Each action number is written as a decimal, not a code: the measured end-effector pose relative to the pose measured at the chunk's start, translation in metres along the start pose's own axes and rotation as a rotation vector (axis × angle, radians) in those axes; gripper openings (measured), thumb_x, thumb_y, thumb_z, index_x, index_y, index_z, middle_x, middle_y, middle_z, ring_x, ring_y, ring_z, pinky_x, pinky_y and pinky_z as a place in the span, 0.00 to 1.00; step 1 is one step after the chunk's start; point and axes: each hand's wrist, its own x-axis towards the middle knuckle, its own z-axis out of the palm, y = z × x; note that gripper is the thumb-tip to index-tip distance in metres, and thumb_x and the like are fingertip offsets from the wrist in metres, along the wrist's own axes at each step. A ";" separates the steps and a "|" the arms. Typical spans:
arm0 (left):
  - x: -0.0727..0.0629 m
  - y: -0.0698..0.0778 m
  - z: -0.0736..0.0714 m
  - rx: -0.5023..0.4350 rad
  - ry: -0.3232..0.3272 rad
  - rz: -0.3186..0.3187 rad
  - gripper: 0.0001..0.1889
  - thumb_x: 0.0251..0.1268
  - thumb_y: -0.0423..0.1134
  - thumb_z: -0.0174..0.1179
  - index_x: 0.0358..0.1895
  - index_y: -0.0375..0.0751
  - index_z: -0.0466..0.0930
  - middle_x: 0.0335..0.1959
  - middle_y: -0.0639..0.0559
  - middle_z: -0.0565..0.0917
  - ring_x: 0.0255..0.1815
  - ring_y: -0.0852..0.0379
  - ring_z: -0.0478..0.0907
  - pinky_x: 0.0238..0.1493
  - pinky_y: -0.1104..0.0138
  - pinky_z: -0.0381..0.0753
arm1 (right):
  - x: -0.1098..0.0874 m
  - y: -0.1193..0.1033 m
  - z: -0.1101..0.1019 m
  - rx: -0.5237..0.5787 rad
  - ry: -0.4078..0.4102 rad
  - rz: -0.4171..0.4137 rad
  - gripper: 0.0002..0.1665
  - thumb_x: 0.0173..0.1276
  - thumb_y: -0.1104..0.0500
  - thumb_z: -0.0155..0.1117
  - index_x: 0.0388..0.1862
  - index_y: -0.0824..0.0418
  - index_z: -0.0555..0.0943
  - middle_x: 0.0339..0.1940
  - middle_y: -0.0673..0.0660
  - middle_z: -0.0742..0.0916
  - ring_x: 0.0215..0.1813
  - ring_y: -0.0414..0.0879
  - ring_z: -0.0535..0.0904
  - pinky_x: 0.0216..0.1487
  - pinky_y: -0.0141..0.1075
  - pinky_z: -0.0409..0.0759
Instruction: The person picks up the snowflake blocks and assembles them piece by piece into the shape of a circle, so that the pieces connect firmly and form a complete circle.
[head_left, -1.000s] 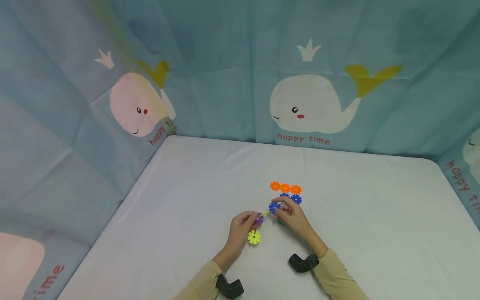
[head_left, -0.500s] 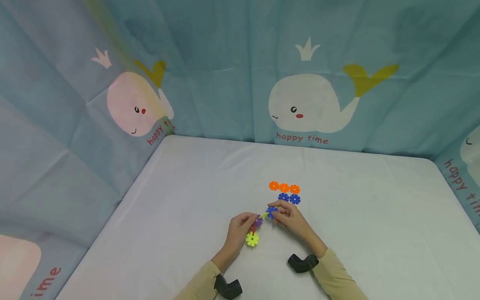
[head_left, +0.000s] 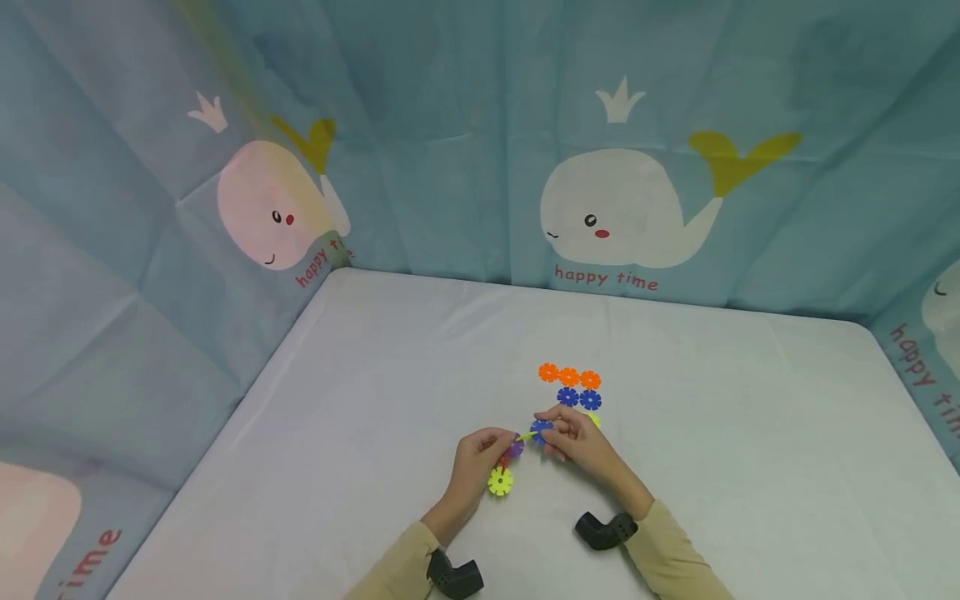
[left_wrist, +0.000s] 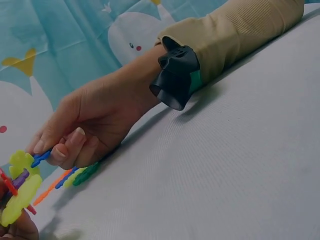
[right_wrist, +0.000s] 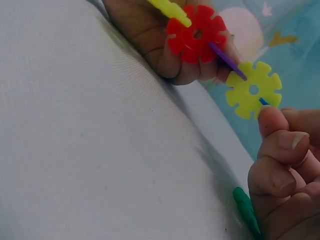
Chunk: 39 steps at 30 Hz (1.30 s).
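The left hand (head_left: 478, 458) is bending its fingers around a purple disc (head_left: 517, 448) above the white table (head_left: 405, 383), its exact grip partly hidden. Below, a lower yellow disc (head_left: 501, 488) is joining a red disc (right_wrist: 202, 46), itself slotted to the purple. Rightward, an upper yellow disc (right_wrist: 246, 100) is meeting a blue disc (head_left: 539, 430). Beyond, three orange discs (head_left: 564, 377) are lying flat. The right hand (head_left: 588, 450) is pinching the blue disc, thumb against finger.

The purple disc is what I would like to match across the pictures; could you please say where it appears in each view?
Head: the purple disc is low, slightly right of centre, left of the right hand.
Left wrist: purple disc, edge-on, far left, below mid-height.
Right wrist: purple disc, edge-on, upper right.
Shared landmark: the right hand, visible in all three.
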 end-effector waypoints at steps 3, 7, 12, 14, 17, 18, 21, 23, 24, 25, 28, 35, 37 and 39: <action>-0.004 0.009 0.000 0.003 -0.004 0.037 0.09 0.60 0.34 0.57 0.34 0.28 0.79 0.28 0.49 0.79 0.28 0.62 0.71 0.30 0.73 0.70 | 0.000 0.001 0.001 -0.026 0.002 -0.027 0.13 0.65 0.75 0.46 0.48 0.83 0.67 0.17 0.73 0.72 0.16 0.42 0.64 0.18 0.26 0.63; -0.002 0.007 0.002 -0.060 -0.018 0.030 0.09 0.61 0.34 0.56 0.34 0.27 0.77 0.26 0.51 0.77 0.27 0.62 0.70 0.29 0.73 0.69 | 0.000 0.002 0.004 -0.076 0.041 -0.052 0.15 0.66 0.74 0.47 0.50 0.81 0.68 0.17 0.70 0.72 0.15 0.46 0.63 0.17 0.28 0.64; 0.004 -0.006 0.004 -0.135 -0.034 -0.016 0.11 0.62 0.36 0.55 0.37 0.26 0.75 0.25 0.53 0.76 0.24 0.62 0.69 0.27 0.74 0.70 | 0.000 0.001 0.007 -0.101 0.104 -0.044 0.18 0.67 0.72 0.48 0.54 0.79 0.65 0.18 0.70 0.72 0.16 0.43 0.63 0.17 0.28 0.63; 0.005 -0.008 0.004 -0.137 -0.046 -0.010 0.12 0.63 0.35 0.54 0.39 0.26 0.74 0.24 0.53 0.75 0.22 0.63 0.68 0.24 0.75 0.69 | 0.000 0.000 0.009 -0.072 0.124 -0.034 0.17 0.67 0.73 0.47 0.53 0.78 0.64 0.19 0.72 0.72 0.17 0.43 0.64 0.17 0.29 0.62; 0.004 -0.003 0.005 -0.134 -0.077 -0.024 0.11 0.64 0.33 0.52 0.41 0.25 0.73 0.22 0.53 0.74 0.19 0.64 0.66 0.20 0.75 0.66 | 0.000 0.000 0.010 -0.014 0.145 -0.029 0.11 0.66 0.74 0.47 0.46 0.78 0.63 0.20 0.75 0.73 0.17 0.44 0.65 0.17 0.30 0.63; 0.002 0.001 0.005 -0.129 -0.086 -0.027 0.10 0.64 0.33 0.52 0.41 0.25 0.73 0.21 0.53 0.73 0.18 0.64 0.64 0.19 0.76 0.65 | 0.000 0.001 0.011 -0.004 0.147 -0.033 0.09 0.65 0.75 0.47 0.43 0.78 0.64 0.21 0.75 0.73 0.17 0.45 0.66 0.17 0.30 0.64; -0.002 0.013 0.005 -0.082 -0.101 -0.026 0.10 0.65 0.34 0.51 0.40 0.27 0.73 0.18 0.54 0.70 0.16 0.65 0.62 0.17 0.76 0.62 | 0.000 0.002 0.013 0.000 0.133 -0.046 0.06 0.65 0.75 0.48 0.40 0.77 0.66 0.21 0.75 0.75 0.16 0.48 0.68 0.16 0.31 0.68; -0.005 0.020 0.005 -0.049 -0.107 -0.011 0.10 0.65 0.35 0.51 0.39 0.27 0.73 0.17 0.55 0.69 0.15 0.65 0.60 0.16 0.76 0.60 | 0.000 0.002 0.014 -0.013 0.116 -0.056 0.06 0.65 0.75 0.48 0.40 0.77 0.67 0.20 0.74 0.75 0.16 0.52 0.69 0.16 0.32 0.70; -0.005 0.021 0.005 -0.034 -0.110 -0.007 0.11 0.65 0.36 0.52 0.39 0.28 0.74 0.16 0.55 0.68 0.14 0.65 0.60 0.16 0.75 0.59 | 0.000 0.001 0.015 -0.020 0.111 -0.057 0.06 0.64 0.75 0.48 0.40 0.77 0.67 0.19 0.74 0.75 0.16 0.54 0.68 0.17 0.33 0.70; -0.005 0.022 0.005 -0.018 -0.118 -0.004 0.11 0.65 0.36 0.52 0.38 0.28 0.74 0.15 0.54 0.68 0.14 0.65 0.60 0.15 0.75 0.59 | 0.001 0.000 0.016 -0.022 0.106 -0.056 0.06 0.64 0.75 0.49 0.40 0.78 0.68 0.19 0.73 0.75 0.16 0.56 0.68 0.17 0.33 0.71; -0.006 0.023 0.003 0.006 -0.132 0.007 0.10 0.65 0.35 0.52 0.37 0.27 0.74 0.14 0.54 0.68 0.14 0.65 0.61 0.15 0.75 0.59 | 0.002 0.000 0.018 -0.023 0.094 -0.046 0.06 0.64 0.74 0.50 0.40 0.77 0.70 0.19 0.72 0.76 0.17 0.58 0.68 0.18 0.34 0.72; -0.007 0.022 0.005 -0.048 -0.131 -0.001 0.09 0.64 0.34 0.53 0.36 0.28 0.74 0.17 0.54 0.69 0.17 0.65 0.65 0.17 0.75 0.61 | 0.019 0.012 -0.003 -0.432 0.193 -0.051 0.08 0.64 0.65 0.57 0.41 0.67 0.77 0.28 0.55 0.81 0.24 0.43 0.71 0.25 0.33 0.71; -0.007 0.021 0.006 -0.066 -0.132 -0.012 0.09 0.63 0.35 0.54 0.36 0.28 0.74 0.17 0.54 0.69 0.17 0.65 0.65 0.17 0.74 0.61 | 0.029 0.010 -0.014 -0.603 0.256 -0.012 0.11 0.62 0.63 0.59 0.43 0.66 0.78 0.32 0.54 0.81 0.29 0.45 0.72 0.30 0.36 0.72; -0.007 0.020 0.007 -0.074 -0.135 -0.015 0.09 0.63 0.34 0.54 0.36 0.28 0.74 0.17 0.54 0.70 0.17 0.64 0.65 0.18 0.74 0.62 | 0.041 0.008 -0.025 -0.753 0.294 0.060 0.16 0.61 0.62 0.61 0.47 0.66 0.77 0.36 0.57 0.79 0.34 0.49 0.70 0.35 0.39 0.70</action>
